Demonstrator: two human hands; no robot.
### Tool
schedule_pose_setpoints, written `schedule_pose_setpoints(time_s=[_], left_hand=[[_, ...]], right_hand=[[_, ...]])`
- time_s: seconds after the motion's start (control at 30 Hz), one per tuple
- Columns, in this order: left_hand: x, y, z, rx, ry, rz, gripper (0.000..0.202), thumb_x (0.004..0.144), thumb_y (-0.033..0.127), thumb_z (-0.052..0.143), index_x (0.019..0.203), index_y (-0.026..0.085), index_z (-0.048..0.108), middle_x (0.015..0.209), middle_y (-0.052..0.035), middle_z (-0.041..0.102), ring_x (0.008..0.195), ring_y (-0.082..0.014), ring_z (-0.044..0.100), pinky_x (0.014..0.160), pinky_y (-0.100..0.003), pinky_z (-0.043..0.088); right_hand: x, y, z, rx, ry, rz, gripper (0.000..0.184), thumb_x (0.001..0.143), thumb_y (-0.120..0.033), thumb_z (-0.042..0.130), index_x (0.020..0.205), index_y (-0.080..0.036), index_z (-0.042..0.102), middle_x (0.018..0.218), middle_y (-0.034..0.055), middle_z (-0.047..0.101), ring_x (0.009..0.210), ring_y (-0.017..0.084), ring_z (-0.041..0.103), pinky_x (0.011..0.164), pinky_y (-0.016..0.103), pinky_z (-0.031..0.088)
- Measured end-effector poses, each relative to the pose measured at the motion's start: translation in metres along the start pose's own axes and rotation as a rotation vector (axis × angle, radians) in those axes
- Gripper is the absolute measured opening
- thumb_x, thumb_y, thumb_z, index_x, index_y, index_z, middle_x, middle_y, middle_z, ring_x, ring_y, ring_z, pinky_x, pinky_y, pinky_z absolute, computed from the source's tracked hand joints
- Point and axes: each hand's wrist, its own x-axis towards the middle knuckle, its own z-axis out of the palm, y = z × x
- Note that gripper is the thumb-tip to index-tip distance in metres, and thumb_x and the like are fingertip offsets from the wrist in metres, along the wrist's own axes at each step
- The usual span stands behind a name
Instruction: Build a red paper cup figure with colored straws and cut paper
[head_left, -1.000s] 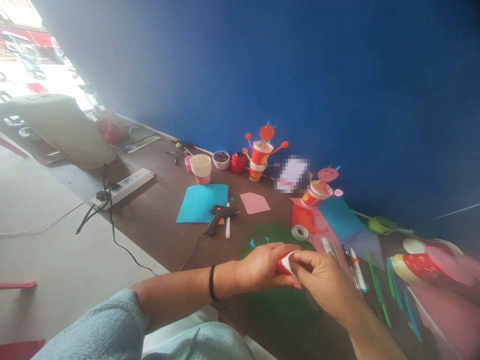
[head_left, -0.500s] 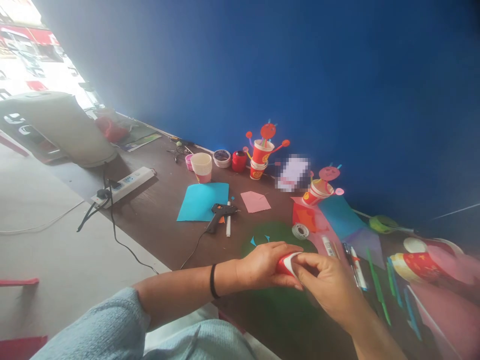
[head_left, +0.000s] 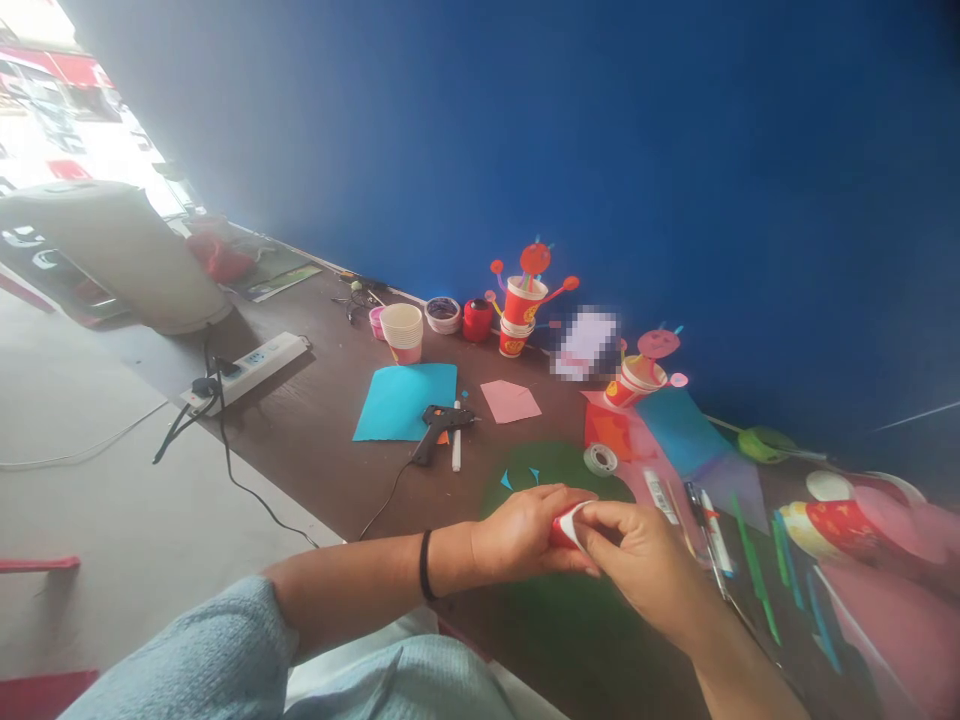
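A red paper cup [head_left: 559, 533] with a white inside is held between my hands above a green round mat [head_left: 570, 610], its body mostly hidden by fingers. My left hand [head_left: 521, 535] wraps round it from the left. At the white open side, my right hand [head_left: 637, 555] pinches the edge, thumb and fingers together; its fingertips are partly hidden. Two small blue paper cut-outs [head_left: 507, 481] lie just beyond my left hand. A roll of tape [head_left: 600, 459] is beyond my right hand.
A black glue gun [head_left: 435, 432] lies by blue paper [head_left: 401, 400] and a white pen [head_left: 457, 450]. Behind are stacked cups [head_left: 403, 335] and cup figures [head_left: 523, 300]. Pens [head_left: 716, 535] and green strips [head_left: 756, 570] lie right. A power strip [head_left: 259, 368] trails cords at the left.
Both hands keep their hold on the cup and have shifted very slightly to the left. My right fingers have moved a little along its white edge.
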Motion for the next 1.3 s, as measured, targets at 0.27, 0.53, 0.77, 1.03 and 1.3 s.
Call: schedule_pose_setpoints(time_s=[0.27,0.53,0.77,1.03,1.3], left_hand=[[-0.003,-0.003,-0.001,-0.031,0.032,-0.018,0.06,0.073,0.056,0.06,0.114,0.012,0.053,0.102,-0.0125,0.064,0.093,-0.0221,0.061,0.082,-0.032,0.048],[-0.005,-0.005,-0.001,-0.011,0.032,-0.027,0.063,0.074,0.06,0.057,0.114,0.011,0.051,0.105,-0.0134,0.063,0.095,-0.0223,0.061,0.085,-0.033,0.047],[-0.002,-0.011,-0.003,-0.06,-0.012,-0.069,0.059,0.072,0.051,0.064,0.116,0.014,0.05,0.111,-0.0127,0.061,0.101,-0.0236,0.058,0.088,-0.034,0.046],[-0.006,-0.004,-0.015,-0.303,-0.012,-0.068,0.054,0.083,0.041,0.055,0.128,0.016,0.04,0.118,-0.0135,0.054,0.104,-0.0231,0.055,0.088,-0.035,0.045],[-0.004,-0.003,-0.01,-0.388,0.094,-0.024,0.041,0.082,0.036,0.058,0.118,0.016,0.054,0.107,-0.0112,0.058,0.098,-0.0216,0.056,0.086,-0.034,0.044]], right_hand=[[0.007,0.015,0.011,-0.048,0.019,-0.067,0.03,0.082,-0.029,0.044,0.058,-0.018,0.059,0.055,-0.0032,0.053,0.06,0.014,0.051,0.054,0.02,0.037],[0.008,0.019,0.017,-0.042,0.014,-0.072,0.028,0.082,-0.027,0.045,0.059,-0.018,0.058,0.056,-0.0042,0.05,0.061,0.013,0.05,0.055,0.021,0.035],[0.012,0.02,0.017,-0.074,0.035,-0.046,0.029,0.082,-0.027,0.046,0.056,-0.018,0.057,0.051,-0.0051,0.046,0.053,0.011,0.045,0.048,0.021,0.03],[0.006,0.01,0.003,-0.03,0.065,0.025,0.033,0.085,-0.036,0.046,0.065,-0.018,0.065,0.059,-0.0014,0.062,0.059,0.013,0.056,0.052,0.02,0.038],[0.0,0.015,-0.003,0.157,0.027,-0.032,0.029,0.087,-0.038,0.049,0.093,-0.02,0.071,0.08,0.0018,0.071,0.081,0.019,0.065,0.068,0.023,0.048]])
